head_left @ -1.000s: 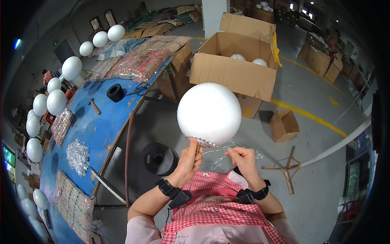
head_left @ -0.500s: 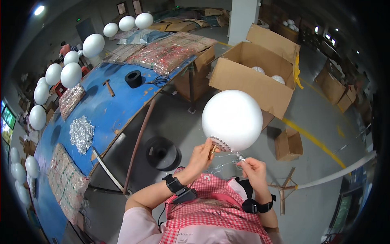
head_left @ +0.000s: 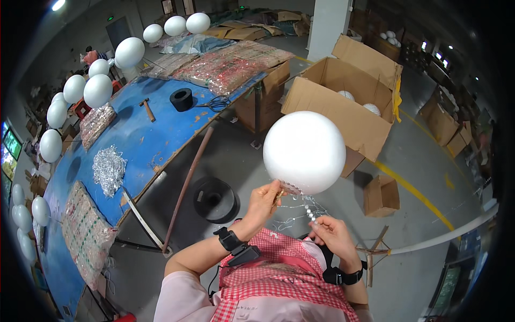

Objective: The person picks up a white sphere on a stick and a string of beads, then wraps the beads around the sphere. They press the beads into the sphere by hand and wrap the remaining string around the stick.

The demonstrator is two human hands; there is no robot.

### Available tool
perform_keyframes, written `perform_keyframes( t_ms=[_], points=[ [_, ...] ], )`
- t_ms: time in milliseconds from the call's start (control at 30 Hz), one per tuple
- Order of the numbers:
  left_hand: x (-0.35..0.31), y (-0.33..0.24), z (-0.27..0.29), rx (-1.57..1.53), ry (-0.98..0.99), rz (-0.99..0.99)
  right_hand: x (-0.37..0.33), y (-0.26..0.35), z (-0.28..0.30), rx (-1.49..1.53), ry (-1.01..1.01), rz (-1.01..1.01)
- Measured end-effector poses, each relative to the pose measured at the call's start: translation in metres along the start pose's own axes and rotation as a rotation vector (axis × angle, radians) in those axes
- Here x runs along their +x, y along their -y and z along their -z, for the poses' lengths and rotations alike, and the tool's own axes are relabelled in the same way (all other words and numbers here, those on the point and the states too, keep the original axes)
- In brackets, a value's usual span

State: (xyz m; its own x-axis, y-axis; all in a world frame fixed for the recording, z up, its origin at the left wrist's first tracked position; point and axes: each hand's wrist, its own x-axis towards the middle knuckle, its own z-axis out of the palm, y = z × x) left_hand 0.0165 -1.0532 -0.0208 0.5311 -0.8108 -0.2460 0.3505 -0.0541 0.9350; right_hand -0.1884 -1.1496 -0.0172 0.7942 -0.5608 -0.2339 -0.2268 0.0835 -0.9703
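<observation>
A large smooth white ball (head_left: pixel 304 150) is in front of me, with a small patch of silver beading (head_left: pixel 290 187) on its lower edge. My left hand (head_left: pixel 262 204) is closed at the bottom of the ball, thumb by the beading; a small gold-coloured piece (head_left: pixel 279 198) shows at its fingers, its kind unclear. Below the ball, my right hand (head_left: pixel 333 236) pinches the end of a bead string (head_left: pixel 309 212) with several pale round beads. Thin silver bead strands (head_left: pixel 289 217) dangle between both hands. The ball's underside is partly hidden.
On the left, a blue table (head_left: pixel 140 134) bears a silver strand heap (head_left: pixel 109 170), a hammer (head_left: pixel 147 110), black tape (head_left: pixel 181 100) and wrapped packs (head_left: pixel 88 236). White balls (head_left: pixel 98 91) line its far side. An open carton (head_left: pixel 335 115) with balls stands ahead; a black spool (head_left: pixel 215 200) is on the floor.
My right hand has moved slightly down, away from the ball, and the bead string now stretches between them. My left hand stays at the ball's lower edge. The view has shifted a little.
</observation>
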Motion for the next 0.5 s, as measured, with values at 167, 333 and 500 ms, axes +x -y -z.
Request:
perform_keyframes(
  t_ms=[167, 333, 500],
  points=[
    [-0.001, 0.001, -0.003, 0.024, 0.013, -0.017, 0.001, 0.006, -0.009, 0.135, -0.055, 0.099],
    [0.007, 0.013, -0.001, 0.049, 0.000, -0.043, -0.011, 0.016, -0.014, -0.057, -0.195, 0.139],
    [0.010, 0.019, -0.003, 0.003, -0.017, -0.043, -0.016, 0.016, -0.025, -0.422, -0.404, 0.580]
  ],
)
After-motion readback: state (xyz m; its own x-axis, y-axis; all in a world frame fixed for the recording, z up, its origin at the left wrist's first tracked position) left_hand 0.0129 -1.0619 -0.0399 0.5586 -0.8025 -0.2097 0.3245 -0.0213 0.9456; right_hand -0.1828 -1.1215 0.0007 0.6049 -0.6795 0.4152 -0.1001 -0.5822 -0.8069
